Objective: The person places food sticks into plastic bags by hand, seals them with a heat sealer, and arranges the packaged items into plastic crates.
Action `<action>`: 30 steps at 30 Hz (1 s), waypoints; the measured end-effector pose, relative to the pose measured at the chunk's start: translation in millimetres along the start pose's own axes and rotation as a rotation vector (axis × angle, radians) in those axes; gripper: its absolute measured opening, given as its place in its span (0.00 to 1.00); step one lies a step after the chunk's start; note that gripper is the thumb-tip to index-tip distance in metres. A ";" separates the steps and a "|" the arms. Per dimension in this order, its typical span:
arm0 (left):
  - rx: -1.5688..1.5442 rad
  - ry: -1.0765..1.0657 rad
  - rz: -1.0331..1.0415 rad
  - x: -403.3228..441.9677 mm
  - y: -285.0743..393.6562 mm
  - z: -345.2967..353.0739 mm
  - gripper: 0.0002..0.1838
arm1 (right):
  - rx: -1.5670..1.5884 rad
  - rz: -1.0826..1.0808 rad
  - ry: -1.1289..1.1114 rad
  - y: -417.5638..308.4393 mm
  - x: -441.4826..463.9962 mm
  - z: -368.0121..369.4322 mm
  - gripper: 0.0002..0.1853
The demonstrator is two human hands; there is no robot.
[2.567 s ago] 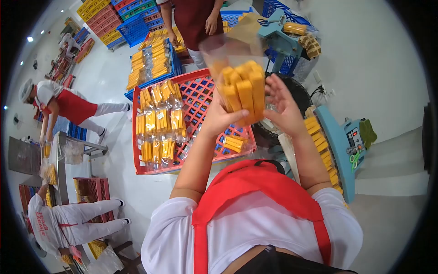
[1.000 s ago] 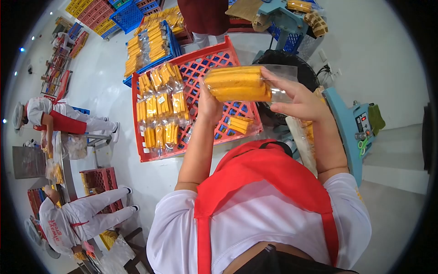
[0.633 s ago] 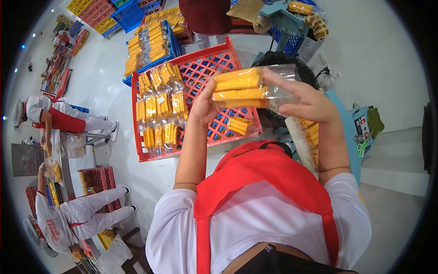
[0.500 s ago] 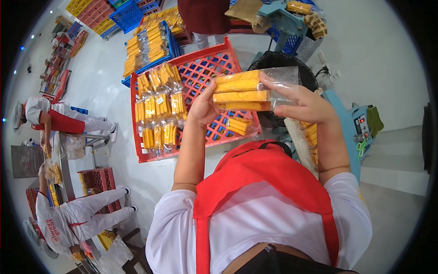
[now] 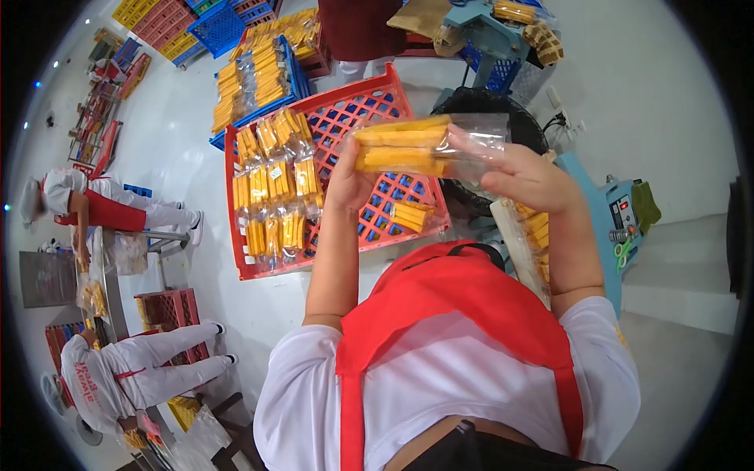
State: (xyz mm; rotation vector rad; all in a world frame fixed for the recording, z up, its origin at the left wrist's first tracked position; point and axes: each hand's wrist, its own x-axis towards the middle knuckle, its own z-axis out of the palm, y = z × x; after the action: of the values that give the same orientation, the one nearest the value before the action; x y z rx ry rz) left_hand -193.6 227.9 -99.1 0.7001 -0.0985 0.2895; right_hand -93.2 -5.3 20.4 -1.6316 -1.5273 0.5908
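Observation:
A clear plastic bag of yellow stick-shaped snacks (image 5: 400,147) is held level above the red crate, slightly blurred. My left hand (image 5: 348,179) grips its filled left end, the thumb at the near side. At the opposite end my right hand (image 5: 528,177) has its fingers around the loose clear plastic, partly seen through the film. Below lies the red crate (image 5: 404,94), with several similar filled bags (image 5: 275,180) in rows along its left side. A single bag of yellow sticks (image 5: 411,214) rests by the crate's near right corner.
Behind the crate stand blue crates (image 5: 292,74) of packed bags and a person in a dark red apron (image 5: 357,31). A black-lined bin (image 5: 530,125) and blue-grey machine (image 5: 620,212) are on the right. Two co-workers (image 5: 102,196) (image 5: 149,373) work at a table on the left.
The bag has moved a little left and its sticks have shifted inside the film. Both hands remain at its ends, the right one slightly lower on the plastic.

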 end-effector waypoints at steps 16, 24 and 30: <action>-0.049 0.012 -0.137 -3.7 0.9 5.6 0.29 | 0.042 -0.018 -0.085 -12.3 -2.2 -5.3 0.24; -0.034 -0.088 -0.187 -8.6 9.9 12.7 0.24 | -0.020 -0.128 -0.076 -15.4 -2.8 -1.8 0.27; -0.023 0.005 -0.209 -7.4 2.9 16.2 0.23 | -0.034 -0.109 -0.020 -9.9 -5.3 2.6 0.27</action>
State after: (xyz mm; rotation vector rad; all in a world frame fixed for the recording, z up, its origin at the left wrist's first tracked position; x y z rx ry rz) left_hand -201.5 217.8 -86.3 0.6810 -0.0231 0.0898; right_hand -102.0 -10.4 25.9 -1.5613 -1.6377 0.5259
